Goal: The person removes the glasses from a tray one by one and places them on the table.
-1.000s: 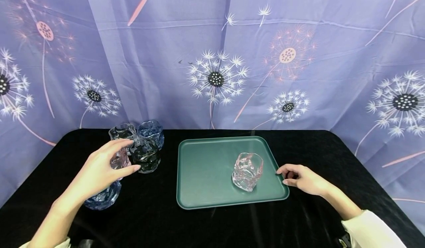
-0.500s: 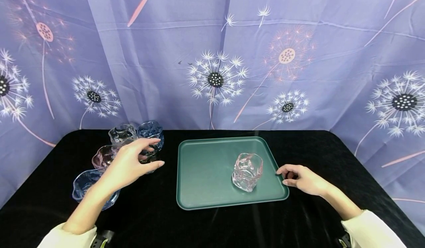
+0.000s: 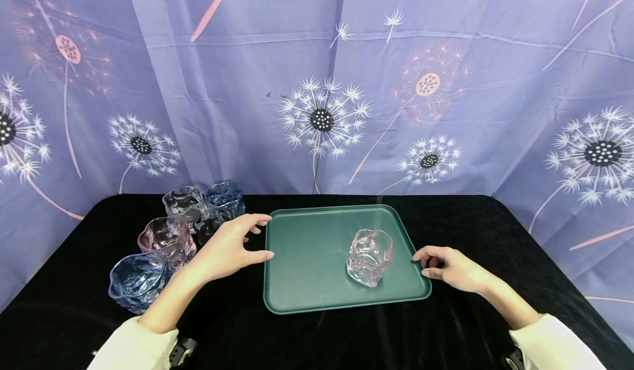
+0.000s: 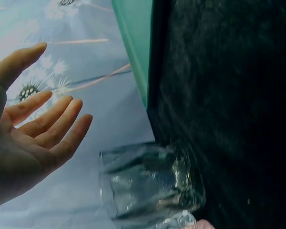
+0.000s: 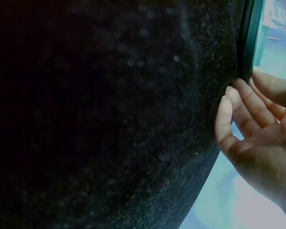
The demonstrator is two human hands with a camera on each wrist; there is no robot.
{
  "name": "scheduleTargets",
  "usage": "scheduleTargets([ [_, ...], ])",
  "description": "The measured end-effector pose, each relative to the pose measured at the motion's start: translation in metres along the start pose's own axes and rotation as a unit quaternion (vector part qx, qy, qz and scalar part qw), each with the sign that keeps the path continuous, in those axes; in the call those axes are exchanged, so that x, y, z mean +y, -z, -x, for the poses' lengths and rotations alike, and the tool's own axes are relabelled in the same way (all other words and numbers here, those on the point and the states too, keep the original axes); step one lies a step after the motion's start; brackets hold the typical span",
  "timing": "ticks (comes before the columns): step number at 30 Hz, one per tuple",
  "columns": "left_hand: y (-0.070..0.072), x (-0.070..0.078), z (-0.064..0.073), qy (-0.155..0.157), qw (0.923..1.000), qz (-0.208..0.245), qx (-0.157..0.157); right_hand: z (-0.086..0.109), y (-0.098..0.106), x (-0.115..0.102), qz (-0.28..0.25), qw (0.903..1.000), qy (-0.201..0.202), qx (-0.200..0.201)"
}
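Observation:
In the head view a green tray (image 3: 307, 260) lies on the black cloth. One pale pink drinking glass (image 3: 369, 260) stands upright on its right half. My left hand (image 3: 228, 251) is at the tray's left edge, thumb and fingers spread with nothing between them; whether the fingertips touch the rim cannot be told. In the left wrist view the same hand (image 4: 43, 121) has its fingers apart, above a dark glass (image 4: 148, 183). My right hand (image 3: 453, 268) pinches the tray's right rim between thumb and fingers, also visible in the right wrist view at the rim (image 5: 251, 38).
Left of the tray, several wavy glasses stand close together: a blue one (image 3: 136, 282), a pink one (image 3: 168, 240), a clear one (image 3: 182, 200), another blue one (image 3: 225, 196) and a dark one (image 3: 210, 224) partly behind my left hand. A patterned lilac curtain (image 3: 247, 111) hangs behind the table.
My left hand has moved right, from over the group of glasses to the tray's left edge, carrying nothing. The right hand, tray and glass on it stay in place.

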State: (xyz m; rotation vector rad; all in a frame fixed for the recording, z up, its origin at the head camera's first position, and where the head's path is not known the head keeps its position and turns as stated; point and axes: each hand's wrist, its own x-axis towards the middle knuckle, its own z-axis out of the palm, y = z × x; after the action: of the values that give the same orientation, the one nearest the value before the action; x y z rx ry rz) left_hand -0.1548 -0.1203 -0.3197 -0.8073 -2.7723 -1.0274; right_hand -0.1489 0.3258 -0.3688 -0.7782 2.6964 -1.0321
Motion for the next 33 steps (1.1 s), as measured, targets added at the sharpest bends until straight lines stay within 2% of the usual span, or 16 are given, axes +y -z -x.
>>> scheduleTargets([
  [6,-0.014,0.004,-0.010,-0.014,0.9993,0.000,-0.033,0.000,0.000,-0.001,-0.002,1.0000,0.000,0.000],
  [14,-0.032,0.014,-0.021,-0.004,0.9982,0.031,-0.052,0.000,0.001,-0.002,-0.003,1.0000,-0.007,-0.004],
  [23,-0.053,0.024,-0.032,-0.008,0.9946,0.064,-0.081,0.000,0.001,-0.002,-0.004,0.9999,-0.014,-0.006],
  [33,-0.075,0.035,-0.045,-0.019,0.9922,0.068,-0.103,0.000,0.000,0.000,-0.003,1.0000,-0.006,0.001],
])
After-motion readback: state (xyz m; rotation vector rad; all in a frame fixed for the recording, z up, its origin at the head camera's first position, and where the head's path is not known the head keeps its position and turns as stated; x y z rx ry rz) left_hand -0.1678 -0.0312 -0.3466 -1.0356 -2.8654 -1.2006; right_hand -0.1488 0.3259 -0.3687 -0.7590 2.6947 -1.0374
